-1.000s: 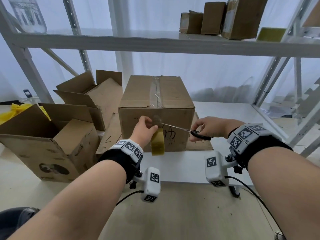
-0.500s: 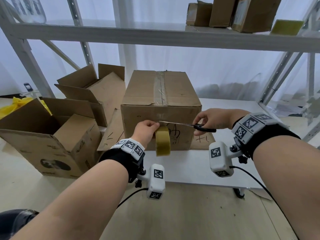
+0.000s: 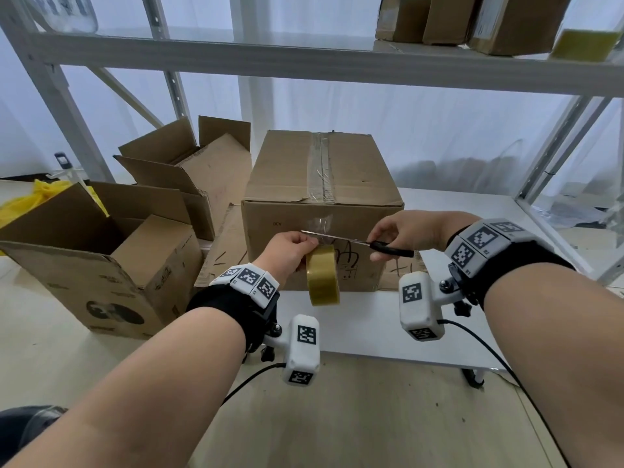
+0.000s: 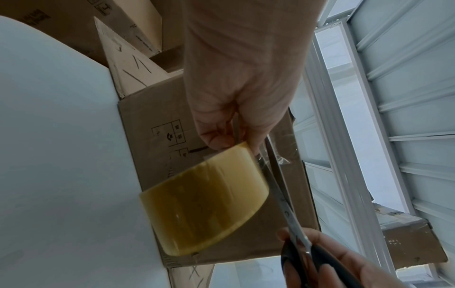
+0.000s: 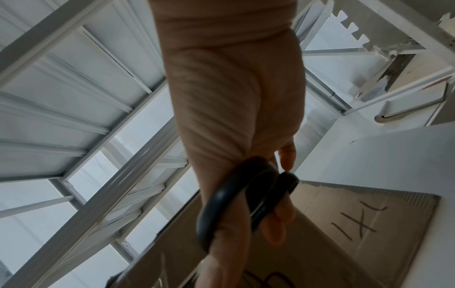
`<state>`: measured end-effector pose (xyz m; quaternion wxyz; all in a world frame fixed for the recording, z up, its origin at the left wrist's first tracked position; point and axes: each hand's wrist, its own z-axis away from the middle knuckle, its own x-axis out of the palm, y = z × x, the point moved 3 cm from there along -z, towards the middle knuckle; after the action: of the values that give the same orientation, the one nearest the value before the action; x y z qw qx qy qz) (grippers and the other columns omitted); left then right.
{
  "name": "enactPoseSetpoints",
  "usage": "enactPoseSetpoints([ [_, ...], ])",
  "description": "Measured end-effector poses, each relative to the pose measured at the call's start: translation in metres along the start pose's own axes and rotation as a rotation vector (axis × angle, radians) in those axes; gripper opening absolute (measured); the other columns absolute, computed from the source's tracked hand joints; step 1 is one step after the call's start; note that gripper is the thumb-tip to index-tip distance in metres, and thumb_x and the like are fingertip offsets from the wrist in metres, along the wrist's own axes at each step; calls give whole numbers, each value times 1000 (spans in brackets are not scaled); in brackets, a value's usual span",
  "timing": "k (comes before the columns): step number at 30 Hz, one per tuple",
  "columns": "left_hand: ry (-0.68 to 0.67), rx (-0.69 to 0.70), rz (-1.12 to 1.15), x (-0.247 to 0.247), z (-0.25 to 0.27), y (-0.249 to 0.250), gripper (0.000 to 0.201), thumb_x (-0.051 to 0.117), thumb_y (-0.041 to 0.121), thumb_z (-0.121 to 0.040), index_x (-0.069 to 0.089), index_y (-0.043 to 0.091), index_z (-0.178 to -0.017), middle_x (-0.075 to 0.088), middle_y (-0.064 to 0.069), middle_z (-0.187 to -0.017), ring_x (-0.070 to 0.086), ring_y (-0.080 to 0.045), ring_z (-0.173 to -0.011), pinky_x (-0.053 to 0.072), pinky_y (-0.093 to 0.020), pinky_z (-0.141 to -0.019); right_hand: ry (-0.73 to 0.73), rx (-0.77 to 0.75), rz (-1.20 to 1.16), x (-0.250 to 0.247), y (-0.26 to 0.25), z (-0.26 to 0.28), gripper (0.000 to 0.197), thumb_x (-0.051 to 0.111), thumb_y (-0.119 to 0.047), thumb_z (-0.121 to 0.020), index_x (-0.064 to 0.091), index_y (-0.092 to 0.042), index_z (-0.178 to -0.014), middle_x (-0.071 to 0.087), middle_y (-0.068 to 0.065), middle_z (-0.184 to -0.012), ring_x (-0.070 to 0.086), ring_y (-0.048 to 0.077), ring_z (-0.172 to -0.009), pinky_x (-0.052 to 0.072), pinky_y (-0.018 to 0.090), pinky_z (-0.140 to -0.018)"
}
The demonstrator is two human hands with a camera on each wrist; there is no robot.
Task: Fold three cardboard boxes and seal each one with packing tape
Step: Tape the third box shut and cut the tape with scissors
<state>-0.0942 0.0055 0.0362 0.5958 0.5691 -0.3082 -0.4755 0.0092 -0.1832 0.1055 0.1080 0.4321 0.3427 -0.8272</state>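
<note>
In front of the taped box [image 3: 324, 211], the left hand [image 3: 287, 253] pinches the tape roll [image 3: 323, 280]; the right hand [image 3: 401, 231] grips scissors [image 3: 354, 240], blade tips hidden behind left fingers [image 4: 219, 136].

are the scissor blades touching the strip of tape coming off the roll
Touching. In the left wrist view the scissors lie across the clear tape strip just above the tape roll, with no gap.
</note>
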Motion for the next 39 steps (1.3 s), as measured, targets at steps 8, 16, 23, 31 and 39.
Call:
enactPoseSetpoints([
  [8,37,2,-19,0,1,4,16,59,16,-94,60,9,-80,57,-4,-69,51,-11,-57,42,-13,-42,62,-38,-19,-1,-2,5,37,82,-36,-71,69,-22,-103,67,-3,-83,60,11,-75,49,32,-85],
  [16,121,5,-182,-3,4,-11,15,66,18,-89,61,14,-74,63,-2,-79,59,-17,-75,52,-35,-77,15,-27,16,7,-4,6,32,83,-28,-73,69,-17,-99,68,0,-72,59,8,-59,49,18,-60],
  [23,133,49,-330,-3,14,-20,11,65,17,-88,62,21,-78,65,1,-88,61,-22,-92,52,-43,-89,3,90,-163,25,35,15,31,80,-28,-77,64,-17,-102,69,1,-73,62,10,-62,51,24,-68],
  [31,-98,166,-461,64,26,-13,6,62,19,-90,63,16,-95,62,1,-99,58,-17,-95,51,-36,-88,91,382,-28,38,125,55,31,77,-35,-79,66,-11,-96,70,6,-74,60,16,-62,44,23,-55],
  [39,-306,362,-706,172,20,15,16,58,25,-93,61,16,-106,49,-1,-124,49,-18,-102,45,-37,-95,300,580,76,48,201,72,32,69,-26,-86,59,-3,-66,62,6,-51,63,20,-50,56,32,-61],
])
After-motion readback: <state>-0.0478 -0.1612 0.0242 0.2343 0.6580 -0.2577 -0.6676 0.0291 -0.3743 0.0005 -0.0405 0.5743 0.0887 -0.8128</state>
